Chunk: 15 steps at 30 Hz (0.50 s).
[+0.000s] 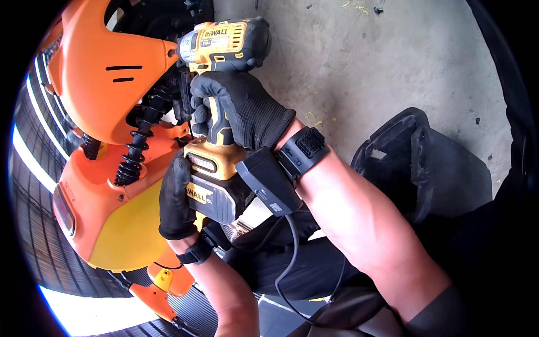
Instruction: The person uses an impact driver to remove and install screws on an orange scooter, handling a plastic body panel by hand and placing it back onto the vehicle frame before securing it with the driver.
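My black-gloved right hand point(241, 109) is closed around the handle of a yellow-and-black cordless impact driver point(224, 48). Its nose points left at a bolt hole at the narrow end of an orange plastic panel point(98, 81) on a vehicle; whether it touches is unclear. My gloved left hand point(177, 196) grips the driver's battery pack point(219, 199) from the left and below. Beneath the panel a black coil-spring shock absorber point(135, 154) runs down into an orange and yellow body part point(120, 224) with a tail-light-like lens at its left. Straps with black devices and a cable circle my wrists.
A black molded plastic piece point(452, 165) lies on the grey concrete floor point(370, 67) at the right, near my forearm. Smaller orange parts point(151, 300) sit at the lower left, beside dark ribbed surfaces and bright light strips. My dark-clothed legs show below my hands.
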{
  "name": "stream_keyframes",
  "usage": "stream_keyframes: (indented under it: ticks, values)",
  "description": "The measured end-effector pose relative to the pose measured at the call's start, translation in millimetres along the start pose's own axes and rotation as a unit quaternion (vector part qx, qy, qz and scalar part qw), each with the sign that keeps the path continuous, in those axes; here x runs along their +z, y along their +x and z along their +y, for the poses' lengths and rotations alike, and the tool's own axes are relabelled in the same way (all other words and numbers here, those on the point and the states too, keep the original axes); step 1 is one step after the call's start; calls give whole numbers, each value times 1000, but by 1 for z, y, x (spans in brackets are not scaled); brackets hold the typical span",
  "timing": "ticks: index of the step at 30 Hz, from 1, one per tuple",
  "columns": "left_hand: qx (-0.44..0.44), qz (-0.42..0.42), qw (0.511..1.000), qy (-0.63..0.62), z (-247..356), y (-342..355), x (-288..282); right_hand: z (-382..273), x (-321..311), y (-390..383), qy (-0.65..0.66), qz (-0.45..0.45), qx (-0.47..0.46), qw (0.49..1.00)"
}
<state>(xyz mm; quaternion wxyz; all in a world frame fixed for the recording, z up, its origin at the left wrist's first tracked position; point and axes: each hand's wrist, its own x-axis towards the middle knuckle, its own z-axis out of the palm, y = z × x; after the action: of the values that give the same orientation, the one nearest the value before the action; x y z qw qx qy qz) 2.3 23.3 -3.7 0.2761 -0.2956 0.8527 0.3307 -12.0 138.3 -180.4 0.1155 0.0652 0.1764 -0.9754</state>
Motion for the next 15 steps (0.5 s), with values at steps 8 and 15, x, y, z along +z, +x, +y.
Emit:
stream_keyframes:
  ticks: [8,15]
  values:
    - [-16,-23,1000,12,-8,4,-4,4,-3,7,119,-8,56,991]
    - [3,-60,998,25,-2,11,6,-13,-31,-9,129,-18,23,991]
